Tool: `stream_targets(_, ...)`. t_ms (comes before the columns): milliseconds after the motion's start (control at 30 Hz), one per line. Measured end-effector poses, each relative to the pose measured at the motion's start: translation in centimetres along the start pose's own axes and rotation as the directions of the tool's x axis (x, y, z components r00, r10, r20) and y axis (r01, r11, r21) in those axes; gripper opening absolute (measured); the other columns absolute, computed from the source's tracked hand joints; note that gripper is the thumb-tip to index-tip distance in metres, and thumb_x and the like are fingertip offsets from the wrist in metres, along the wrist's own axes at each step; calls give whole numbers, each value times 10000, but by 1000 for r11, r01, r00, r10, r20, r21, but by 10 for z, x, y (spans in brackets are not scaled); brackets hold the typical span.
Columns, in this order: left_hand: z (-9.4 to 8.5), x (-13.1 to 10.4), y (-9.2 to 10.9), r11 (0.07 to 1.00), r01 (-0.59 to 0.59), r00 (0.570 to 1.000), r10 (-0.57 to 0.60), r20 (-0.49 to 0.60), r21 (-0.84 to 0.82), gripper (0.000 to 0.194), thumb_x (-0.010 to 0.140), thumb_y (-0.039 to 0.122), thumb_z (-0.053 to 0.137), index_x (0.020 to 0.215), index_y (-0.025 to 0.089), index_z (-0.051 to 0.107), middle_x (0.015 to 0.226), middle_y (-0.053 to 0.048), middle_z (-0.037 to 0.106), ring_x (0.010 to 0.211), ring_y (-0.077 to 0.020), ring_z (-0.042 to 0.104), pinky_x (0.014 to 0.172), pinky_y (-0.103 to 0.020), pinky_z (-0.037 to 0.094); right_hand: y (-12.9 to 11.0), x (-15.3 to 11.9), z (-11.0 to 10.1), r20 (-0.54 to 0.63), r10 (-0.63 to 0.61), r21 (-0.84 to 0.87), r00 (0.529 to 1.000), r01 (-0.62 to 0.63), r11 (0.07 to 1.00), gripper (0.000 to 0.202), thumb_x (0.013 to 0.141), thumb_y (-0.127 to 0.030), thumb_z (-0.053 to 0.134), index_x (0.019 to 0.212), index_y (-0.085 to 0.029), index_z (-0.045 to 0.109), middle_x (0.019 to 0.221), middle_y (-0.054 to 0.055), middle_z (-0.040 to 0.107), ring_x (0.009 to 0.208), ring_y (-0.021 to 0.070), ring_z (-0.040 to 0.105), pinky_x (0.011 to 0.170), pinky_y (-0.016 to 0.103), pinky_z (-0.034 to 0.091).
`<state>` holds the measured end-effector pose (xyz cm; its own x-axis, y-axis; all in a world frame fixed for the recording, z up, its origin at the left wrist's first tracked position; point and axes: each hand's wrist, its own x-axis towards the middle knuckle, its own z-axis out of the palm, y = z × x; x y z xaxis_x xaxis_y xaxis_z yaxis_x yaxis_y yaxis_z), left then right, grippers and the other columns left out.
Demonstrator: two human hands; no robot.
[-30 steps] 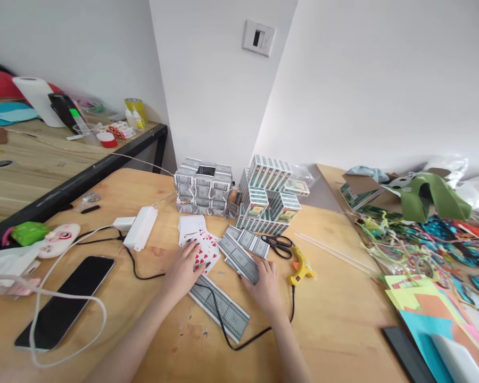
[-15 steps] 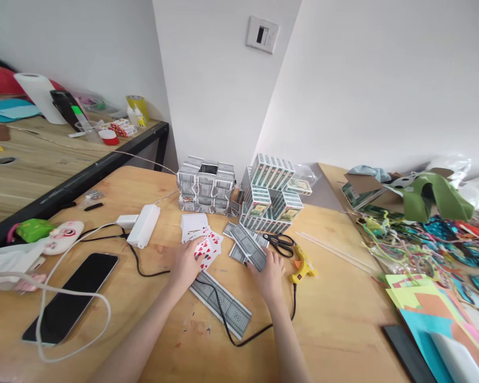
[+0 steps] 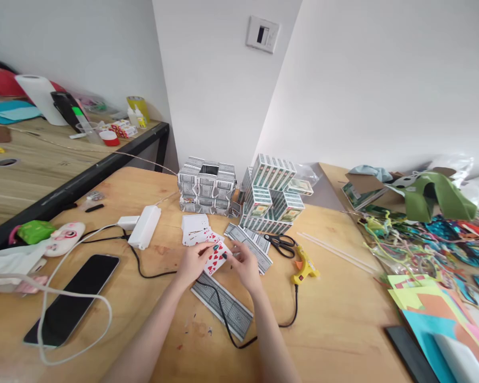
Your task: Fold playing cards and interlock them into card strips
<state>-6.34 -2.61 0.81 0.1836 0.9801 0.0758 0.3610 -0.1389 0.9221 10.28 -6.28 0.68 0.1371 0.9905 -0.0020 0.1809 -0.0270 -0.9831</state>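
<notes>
My left hand (image 3: 195,264) is closed on several face-up playing cards (image 3: 213,264) with red hearts, thumb and fingers at their left side. My right hand (image 3: 245,264) is at their right edge, its thumb against the cards and its fingers curled. Just behind lies a loose stack of white-faced cards (image 3: 193,222). Patterned grey card strips (image 3: 263,255) lie partly behind my right hand. A longer card-back strip (image 3: 227,309) lies flat in front of both hands, crossed by a black cord.
A hollow structure of cards (image 3: 207,186) and stacked card boxes (image 3: 259,202) stand at the back. Scissors (image 3: 281,244) and a yellow glue gun (image 3: 304,266) lie on the right. A phone (image 3: 74,298), white cable and power strip (image 3: 145,226) are left. Craft scraps (image 3: 423,239) are heaped far right.
My right hand has left the grey card strips and moved left to the playing cards. The cards in my left hand have shifted slightly to the right.
</notes>
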Motion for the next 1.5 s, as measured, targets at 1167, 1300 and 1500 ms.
stream_targets(1167, 23, 36, 1, 995, -32, 992, 43, -117, 92, 330, 795, 288, 448, 1111, 198, 475, 682, 22, 542, 592, -124, 502, 570, -225, 377, 25, 26, 22, -225, 73, 472, 972, 43, 881, 318, 773, -395, 493, 1015, -192, 455, 654, -5, 611, 490, 160, 584, 453, 271, 453)
stream_targets(1300, 25, 37, -5, 989, -52, 996, 61, -59, 137, 394, 778, 359, 485, 1129, 178, 477, 556, 63, 429, 510, -110, 433, 526, -214, 338, 22, 26, 19, -196, 80, 470, 977, 22, 882, 252, 734, -404, 569, 856, -200, 487, 607, -33, 570, 427, 112, 504, 394, 221, 382)
stream_targets(1500, 27, 36, -12, 969, -48, 998, 59, -38, 243, 272, 732, 413, 520, 598, 179, 490, 490, 53, 391, 487, -101, 365, 490, -216, 273, 21, 26, 20, -141, 62, 394, 988, -2, 919, 259, 655, -356, 662, 806, -177, 550, 614, -29, 561, 458, 93, 435, 439, 218, 370)
